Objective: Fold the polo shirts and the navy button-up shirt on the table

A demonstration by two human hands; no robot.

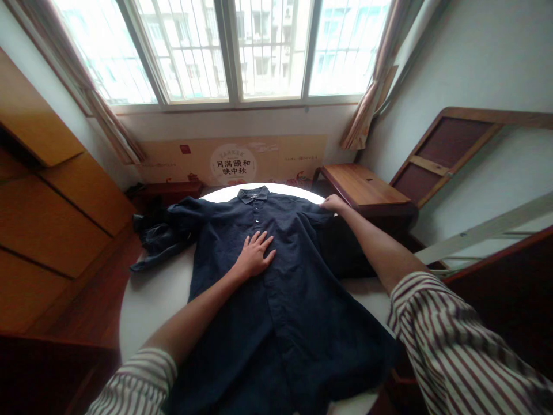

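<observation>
A dark navy button-up shirt [285,288] lies spread front side up, its collar [253,195] toward the window and its hem toward me. My left hand [256,255] rests flat on the chest beside the button placket, fingers spread. Out at the right, my right hand [332,204] is closed on the edge of the shirt's right-side sleeve. Another dark piece of cloth [352,251] shows below that sleeve. Beyond the opposite sleeve lies a bunched dark garment [162,239] at the table's left edge.
The round white table [147,305] carries the clothes. A low wooden stand [367,187] is at the back right, with a wooden-framed chair back or panel [440,155] by the wall. Orange cabinets [64,230] line the left. A barred window [268,52] is ahead.
</observation>
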